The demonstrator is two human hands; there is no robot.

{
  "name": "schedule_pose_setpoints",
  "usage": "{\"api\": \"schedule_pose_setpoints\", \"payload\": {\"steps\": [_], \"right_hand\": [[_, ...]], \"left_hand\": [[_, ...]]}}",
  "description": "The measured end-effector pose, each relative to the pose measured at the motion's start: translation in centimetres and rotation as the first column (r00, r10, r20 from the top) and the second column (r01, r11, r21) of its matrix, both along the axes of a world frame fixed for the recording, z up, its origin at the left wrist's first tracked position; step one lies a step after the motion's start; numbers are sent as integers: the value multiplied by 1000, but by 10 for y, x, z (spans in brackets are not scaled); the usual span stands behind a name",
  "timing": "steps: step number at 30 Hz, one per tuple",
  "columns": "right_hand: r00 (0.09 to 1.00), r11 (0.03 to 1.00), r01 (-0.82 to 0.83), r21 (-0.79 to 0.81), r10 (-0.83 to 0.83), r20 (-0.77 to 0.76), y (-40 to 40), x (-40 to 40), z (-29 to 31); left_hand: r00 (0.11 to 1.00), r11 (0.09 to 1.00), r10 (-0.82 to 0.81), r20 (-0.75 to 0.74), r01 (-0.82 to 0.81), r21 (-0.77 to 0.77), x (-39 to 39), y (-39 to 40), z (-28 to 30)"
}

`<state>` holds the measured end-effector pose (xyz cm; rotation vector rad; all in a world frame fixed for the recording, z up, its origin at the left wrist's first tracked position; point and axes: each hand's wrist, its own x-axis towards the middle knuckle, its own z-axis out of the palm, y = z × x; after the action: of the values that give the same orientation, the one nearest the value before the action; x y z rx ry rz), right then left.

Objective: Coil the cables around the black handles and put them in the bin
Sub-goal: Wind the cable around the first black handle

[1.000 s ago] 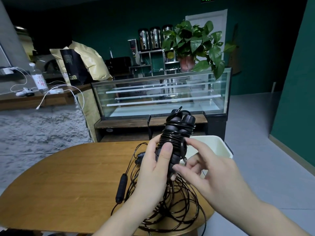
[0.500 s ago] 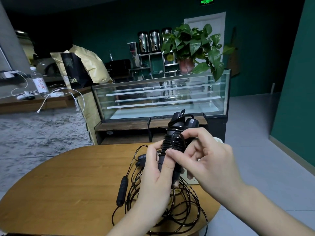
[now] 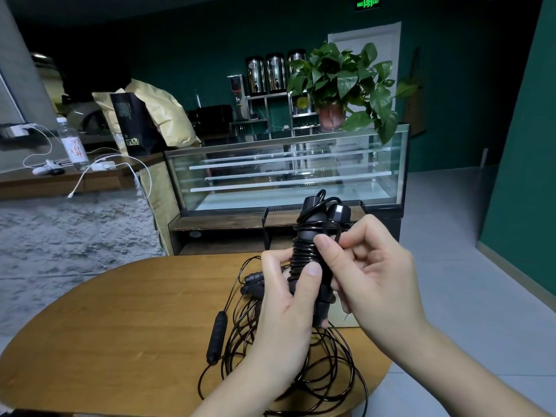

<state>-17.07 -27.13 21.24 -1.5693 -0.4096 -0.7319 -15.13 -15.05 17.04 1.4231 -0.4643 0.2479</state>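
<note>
Here the left hand (image 3: 285,299) grips the handles (image 3: 313,236) low down, holding the pair upright above the desk (image 3: 120,326), cable (image 3: 304,251) wound tight round their middle. The right hand (image 3: 370,272) pinches the cable's last turn against the upper part, just right of the handles. The long axis runs near to far and up, so the right hand is nearer the loose end. More cable (image 3: 301,371) lies heaped on the desk below. The bin is hidden behind the hands.
</note>
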Motion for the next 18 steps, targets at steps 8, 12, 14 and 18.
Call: {"api": "schedule_pose_setpoints", "payload": {"steps": [8, 12, 14, 18], "right_hand": [[1000, 970, -3, -243, -1, -16, -11, -2, 6], [994, 924, 86, -373, -55, 94, -21, -1, 18], [994, 933, 88, -349, -59, 92, -25, 0, 25], [993, 968, -75, -238, 50, -108, -35, 4, 38]], "left_hand": [[999, 999, -33, 0, 33, 24, -2, 3, 2], [999, 1000, -6, -51, 5, -22, -2, 3, 2], [998, 999, 5, -59, -7, -45, -1, 5, 3], [999, 999, 40, -36, -40, -14, 0, 8, 5]]}}
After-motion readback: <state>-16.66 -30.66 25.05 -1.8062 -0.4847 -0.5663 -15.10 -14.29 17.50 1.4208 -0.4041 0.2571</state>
